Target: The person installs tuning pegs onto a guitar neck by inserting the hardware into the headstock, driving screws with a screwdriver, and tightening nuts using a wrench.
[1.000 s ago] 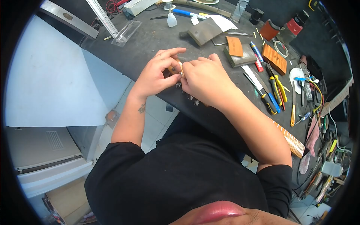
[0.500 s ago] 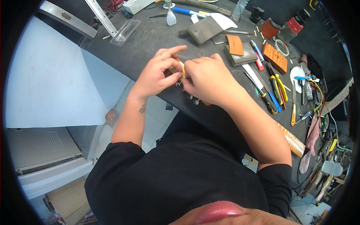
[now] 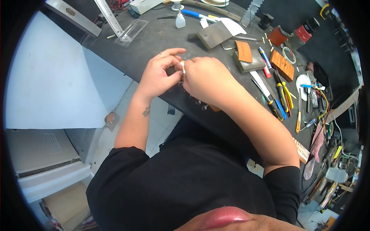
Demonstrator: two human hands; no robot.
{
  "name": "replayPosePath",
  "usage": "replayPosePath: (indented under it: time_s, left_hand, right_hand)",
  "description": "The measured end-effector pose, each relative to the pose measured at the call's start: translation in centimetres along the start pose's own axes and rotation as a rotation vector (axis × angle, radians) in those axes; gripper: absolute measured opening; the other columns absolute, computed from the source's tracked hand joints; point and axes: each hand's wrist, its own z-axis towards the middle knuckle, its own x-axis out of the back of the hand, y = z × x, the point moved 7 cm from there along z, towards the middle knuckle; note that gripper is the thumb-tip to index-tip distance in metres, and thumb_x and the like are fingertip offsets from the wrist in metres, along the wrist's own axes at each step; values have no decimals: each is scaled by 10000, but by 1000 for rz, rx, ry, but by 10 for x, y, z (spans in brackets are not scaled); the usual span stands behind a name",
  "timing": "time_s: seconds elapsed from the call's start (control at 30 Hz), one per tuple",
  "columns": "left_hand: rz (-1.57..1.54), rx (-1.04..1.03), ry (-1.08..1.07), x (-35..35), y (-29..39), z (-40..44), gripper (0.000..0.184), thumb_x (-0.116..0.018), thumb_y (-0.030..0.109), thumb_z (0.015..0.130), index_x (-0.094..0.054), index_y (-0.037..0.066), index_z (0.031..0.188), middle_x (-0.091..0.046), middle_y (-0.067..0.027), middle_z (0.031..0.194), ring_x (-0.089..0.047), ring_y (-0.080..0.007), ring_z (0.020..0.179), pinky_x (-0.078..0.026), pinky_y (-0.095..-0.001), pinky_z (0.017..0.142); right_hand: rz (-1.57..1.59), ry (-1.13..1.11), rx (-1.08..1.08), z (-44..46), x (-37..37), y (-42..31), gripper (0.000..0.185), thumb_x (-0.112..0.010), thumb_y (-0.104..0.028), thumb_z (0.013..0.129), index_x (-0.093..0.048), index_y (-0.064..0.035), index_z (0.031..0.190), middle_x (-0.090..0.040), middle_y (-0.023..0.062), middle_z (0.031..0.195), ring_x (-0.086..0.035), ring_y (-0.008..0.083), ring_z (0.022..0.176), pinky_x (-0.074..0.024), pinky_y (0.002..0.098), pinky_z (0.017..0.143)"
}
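Note:
A guitar neck runs beneath my right forearm, its fretted fingerboard [image 3: 302,151] showing past the elbow. Its wooden headstock [image 3: 214,108] lies at the bench's near edge, mostly covered by my hands, with shiny tuning pegs [image 3: 201,104] sticking out along the near side. My left hand [image 3: 158,75] is at the headstock's far end, thumb and a finger pinched together and the index finger stretched out. My right hand [image 3: 206,77] is closed over the headstock, knuckles up, fingertips meeting the left ones. What the fingertips hold is too small and hidden to name.
On the dark workbench [image 3: 162,42] lie metal blocks [image 3: 213,34], a wooden block [image 3: 282,63], yellow-handled pliers [image 3: 287,91], files [image 3: 266,89] and a small dropper bottle [image 3: 180,20]. A clear plastic piece [image 3: 133,32] and a steel ruler [image 3: 109,17] are at the upper left.
My right hand has shifted slightly left, covering more of the headstock's end. My left fingers have closed in beside it. Less fingerboard shows past my right forearm; the view has shifted a little.

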Motion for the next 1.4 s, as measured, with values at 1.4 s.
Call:
replayPosePath:
  time_s: [1.4]
  left_hand:
    - [273,-127,-68,-9,17,3,168,-773,14,935,-801,-15,1098,-693,-146,1607,-678,-285,1337,-553,-413,1099]
  right_hand:
    - [-158,-167,-21,-1,0,-10,145,-689,-186,942,-795,-92,973,-819,98,924,-786,306,914,-469,532,935]
